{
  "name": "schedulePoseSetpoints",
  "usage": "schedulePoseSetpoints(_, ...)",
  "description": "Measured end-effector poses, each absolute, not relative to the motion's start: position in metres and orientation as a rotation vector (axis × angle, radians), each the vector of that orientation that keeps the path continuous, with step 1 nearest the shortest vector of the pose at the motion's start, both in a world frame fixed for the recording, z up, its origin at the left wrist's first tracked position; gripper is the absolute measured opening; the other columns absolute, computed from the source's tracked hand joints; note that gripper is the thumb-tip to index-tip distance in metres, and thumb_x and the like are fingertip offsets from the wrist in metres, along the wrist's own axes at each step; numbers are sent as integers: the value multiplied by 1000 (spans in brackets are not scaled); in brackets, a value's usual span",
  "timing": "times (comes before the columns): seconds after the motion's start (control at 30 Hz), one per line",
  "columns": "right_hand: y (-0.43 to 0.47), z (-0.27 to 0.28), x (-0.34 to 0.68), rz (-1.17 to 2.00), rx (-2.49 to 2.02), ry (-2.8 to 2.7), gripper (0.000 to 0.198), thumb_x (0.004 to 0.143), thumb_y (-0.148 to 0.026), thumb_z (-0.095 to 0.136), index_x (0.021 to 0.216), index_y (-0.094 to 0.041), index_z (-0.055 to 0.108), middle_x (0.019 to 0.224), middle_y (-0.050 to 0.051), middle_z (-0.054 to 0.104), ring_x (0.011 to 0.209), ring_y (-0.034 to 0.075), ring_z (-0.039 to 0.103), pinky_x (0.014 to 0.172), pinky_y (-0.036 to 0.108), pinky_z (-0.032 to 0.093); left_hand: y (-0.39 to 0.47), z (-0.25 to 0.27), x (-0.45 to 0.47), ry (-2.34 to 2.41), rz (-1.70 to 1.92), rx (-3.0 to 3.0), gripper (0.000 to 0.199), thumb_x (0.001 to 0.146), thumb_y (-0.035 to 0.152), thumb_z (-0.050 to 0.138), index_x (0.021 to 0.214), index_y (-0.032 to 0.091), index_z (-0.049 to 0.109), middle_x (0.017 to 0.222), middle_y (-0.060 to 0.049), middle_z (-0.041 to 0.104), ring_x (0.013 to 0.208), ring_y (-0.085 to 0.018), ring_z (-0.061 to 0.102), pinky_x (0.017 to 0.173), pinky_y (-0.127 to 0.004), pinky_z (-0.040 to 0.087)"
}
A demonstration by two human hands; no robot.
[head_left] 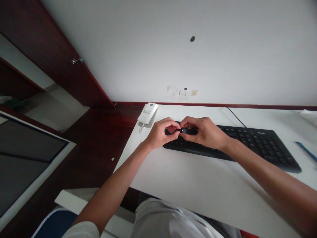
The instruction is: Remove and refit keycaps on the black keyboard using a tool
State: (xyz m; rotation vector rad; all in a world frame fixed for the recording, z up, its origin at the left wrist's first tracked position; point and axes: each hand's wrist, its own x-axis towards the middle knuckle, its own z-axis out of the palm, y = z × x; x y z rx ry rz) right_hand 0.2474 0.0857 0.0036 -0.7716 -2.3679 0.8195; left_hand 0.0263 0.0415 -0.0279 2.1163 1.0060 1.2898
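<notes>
Both hands meet above the left part of a black keyboard (262,145) lying on a white table. A small slim black object (189,131) with a light spot near its left end lies between the thumb and fingers of my right hand (206,132). Fingers of my left hand (159,132) are closed in a pinch at that left end, their tips touching or nearly touching my right fingertips. Exactly what the left fingers grip is too small and partly hidden. The black object's kind cannot be made out.
On the table's back left corner lies a white device (148,113) with a white cable. A blue pen-like stick (307,151) is at the right. A dark cable (236,117) runs behind the keyboard to the wall. Wall sockets (188,93) sit above the table; a dark red door (56,49) stands left.
</notes>
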Motion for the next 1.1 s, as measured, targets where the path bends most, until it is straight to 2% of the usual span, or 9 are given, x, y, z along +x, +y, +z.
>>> schedulePoseSetpoints(0.43,87,-1,248,722,-789,-2346,13,84,-33,71,91,-22,69,73,0,71,62,15,61,61,27,44,43,-32,28,1014,1302,2115,7,91,20,68,97,17,68,93,-4,67,78,-11,64,72,-25,58)
schedulePoseSetpoints(0.67,84,0,249,755,-810,-2236,15,84,-36,73,90,-22,69,76,3,72,68,19,63,65,30,49,42,-29,29,1051,1354,2061,14,96,30,66,101,17,67,95,-5,69,83,-13,66,75,-26,58)
schedulePoseSetpoints(0.77,79,7,248,884,-793,-2118,20,84,-39,76,88,-22,69,77,4,72,69,19,64,64,31,51,41,-28,28,1098,1383,2031,17,98,33,64,104,17,66,96,-6,69,87,-14,67,76,-27,57)
schedulePoseSetpoints(0.9,73,19,248,1296,-676,-1929,27,80,-43,83,87,-22,67,80,6,73,67,18,65,58,30,53,41,-29,28,1115,1399,2023,19,97,33,64,108,17,67,98,-6,69,87,-14,67,76,-27,56)
schedulePoseSetpoints(1.1,76,23,252,1634,-536,-1738,37,76,-48,86,82,-23,60,76,5,73,55,14,61,45,26,49,40,-31,29,1110,1374,2047,16,98,28,63,110,18,67,95,-5,68,84,-13,65,74,-27,55)
